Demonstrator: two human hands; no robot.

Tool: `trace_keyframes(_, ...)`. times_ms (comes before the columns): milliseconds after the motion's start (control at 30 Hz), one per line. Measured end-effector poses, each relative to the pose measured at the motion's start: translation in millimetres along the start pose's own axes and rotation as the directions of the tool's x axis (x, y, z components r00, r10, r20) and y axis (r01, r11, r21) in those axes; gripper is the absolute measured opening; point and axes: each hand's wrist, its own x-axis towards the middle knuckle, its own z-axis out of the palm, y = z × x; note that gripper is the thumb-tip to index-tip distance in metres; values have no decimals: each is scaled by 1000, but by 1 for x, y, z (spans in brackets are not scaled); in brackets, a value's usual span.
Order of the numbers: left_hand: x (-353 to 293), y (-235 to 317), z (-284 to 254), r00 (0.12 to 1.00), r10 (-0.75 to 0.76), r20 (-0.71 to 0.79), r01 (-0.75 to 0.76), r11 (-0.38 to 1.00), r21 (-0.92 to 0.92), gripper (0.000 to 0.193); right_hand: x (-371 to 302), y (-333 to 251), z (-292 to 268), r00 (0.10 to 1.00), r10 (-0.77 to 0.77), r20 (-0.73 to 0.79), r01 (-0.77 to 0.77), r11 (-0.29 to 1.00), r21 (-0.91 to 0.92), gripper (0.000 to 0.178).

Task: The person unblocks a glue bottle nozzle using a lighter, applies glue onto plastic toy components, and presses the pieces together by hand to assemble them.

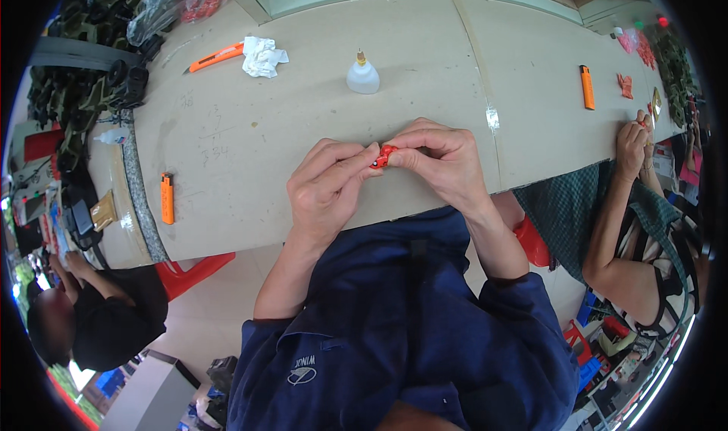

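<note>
Both my hands meet above the near part of the table, pinching a small red plastic piece (384, 156) with a dark spot on it. My left hand (327, 182) grips its left side between thumb and fingertips. From the right, my right hand (444, 158) holds the other side with thumb and index finger. The fingers cover much of the piece, so its full shape is hidden. Beyond the hands stands a translucent white squeeze bottle (363, 77) with a narrow brownish tip.
An orange utility knife (216, 57) lies beside crumpled white tissue (263, 57) at the far left. Orange-handled tools (167, 198) (587, 87) lie left and right. Dark green parts (72, 90) are heaped at the left. Co-workers sit on both sides, one with a hand (631, 147) on the table.
</note>
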Motion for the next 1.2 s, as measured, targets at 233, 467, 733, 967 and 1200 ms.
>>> trace_keyframes(233,-4,1,1,993,-116,-1,116,992,-48,28,-1,-3,1,999,45,0,-45,999,3,10)
trace_keyframes(467,-6,1,1,989,-146,0,145,986,-80,27,-1,-4,3,998,56,-32,-54,997,63,10)
trace_keyframes(733,-7,0,-2,988,-147,40,150,985,-80,26,0,-7,3,998,57,-31,-55,997,59,10)
trace_keyframes(967,-8,1,-3,987,-151,51,155,985,-73,26,-1,-7,4,997,71,-23,-70,997,43,10)
trace_keyframes(1200,-6,1,-3,988,-144,50,148,986,-76,28,0,-6,3,997,66,-26,-64,996,55,9)
